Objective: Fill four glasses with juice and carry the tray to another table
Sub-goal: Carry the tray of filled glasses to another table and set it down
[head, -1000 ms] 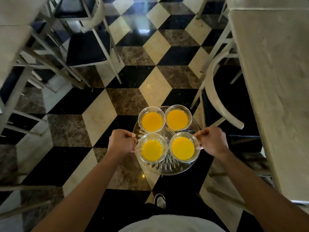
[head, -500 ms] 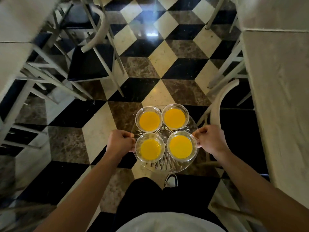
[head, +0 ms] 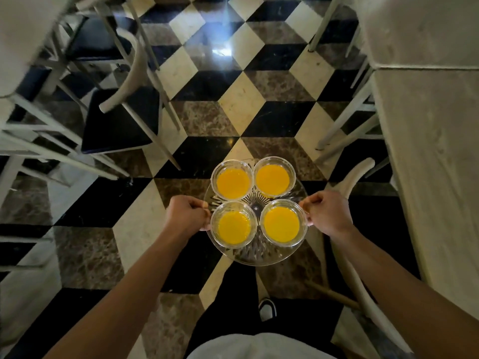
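A round clear cut-glass tray [head: 255, 256] hangs in the air over the chequered floor, level, in front of my body. On it stand several clear glasses of orange juice: far left glass [head: 232, 183], far right glass [head: 272, 179], near left glass [head: 234, 227], near right glass [head: 282, 224]. My left hand [head: 188, 213] grips the tray's left rim. Its right rim is held by my right hand [head: 326, 213]. All glasses stand upright.
A pale stone table [head: 435, 141] runs along the right, with a curved white chair back [head: 355, 177] just beyond my right hand. On the left are white chairs with dark seats [head: 119, 120] and another table edge [head: 23, 35]. An aisle of floor [head: 241, 104] lies ahead.
I have walked forward along the aisle: floor tiles and chairs slid toward me, and the right chair back now lies beside my right wrist. The tray and both grips stay the same.
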Demonstrator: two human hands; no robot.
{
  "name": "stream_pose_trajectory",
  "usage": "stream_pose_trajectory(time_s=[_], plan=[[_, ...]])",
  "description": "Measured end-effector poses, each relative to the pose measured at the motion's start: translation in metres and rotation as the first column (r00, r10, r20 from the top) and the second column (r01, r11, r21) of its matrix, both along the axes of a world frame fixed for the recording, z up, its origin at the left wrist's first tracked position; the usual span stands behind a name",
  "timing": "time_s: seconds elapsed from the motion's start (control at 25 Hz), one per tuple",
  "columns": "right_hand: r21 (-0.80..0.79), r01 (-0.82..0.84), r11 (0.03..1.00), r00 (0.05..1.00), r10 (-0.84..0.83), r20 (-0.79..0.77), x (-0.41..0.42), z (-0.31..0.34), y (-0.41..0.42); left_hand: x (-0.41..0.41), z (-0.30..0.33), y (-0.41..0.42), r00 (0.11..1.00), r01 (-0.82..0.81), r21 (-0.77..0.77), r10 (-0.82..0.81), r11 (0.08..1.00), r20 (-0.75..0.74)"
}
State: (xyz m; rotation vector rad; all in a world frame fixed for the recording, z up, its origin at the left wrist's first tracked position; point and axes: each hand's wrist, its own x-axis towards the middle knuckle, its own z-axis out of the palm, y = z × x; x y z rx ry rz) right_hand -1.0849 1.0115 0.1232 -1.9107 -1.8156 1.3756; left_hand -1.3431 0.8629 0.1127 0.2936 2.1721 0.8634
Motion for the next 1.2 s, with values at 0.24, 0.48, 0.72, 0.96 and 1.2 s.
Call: stream_pose_trajectory(time_s=[0.24,0.48,0.72,0.96,1.2], plan=[[0.024,0.064,0.998,0.997,-0.064,0.035,-0.047,0.001,0.062,-0.055,0.002,0.081,0.996,0.078,0.002,-0.078,0.997,-0.033],[0.047,0.087,0.995,0.995,-0.089,0.044,-0.096,0.001,0.125,-0.104,0.005,0.150,0.988,0.144,0.006,-0.143,0.990,-0.056],[-0.011,0.098,0.995,0.995,-0.098,0.012,-0.135,-0.005,0.179,-0.149,0.001,0.206,0.990,0.136,-0.011,-0.136,0.991,-0.025],[-0.021,0.087,0.996,0.996,-0.087,0.014,-0.172,-0.014,0.254,-0.184,-0.001,0.275,0.991,0.125,-0.033,-0.126,0.992,-0.038],[-0.022,0.051,0.998,0.999,-0.050,0.018,-0.209,-0.016,0.335,-0.218,-0.004,0.350,0.995,0.093,-0.049,-0.095,0.995,-0.037]])
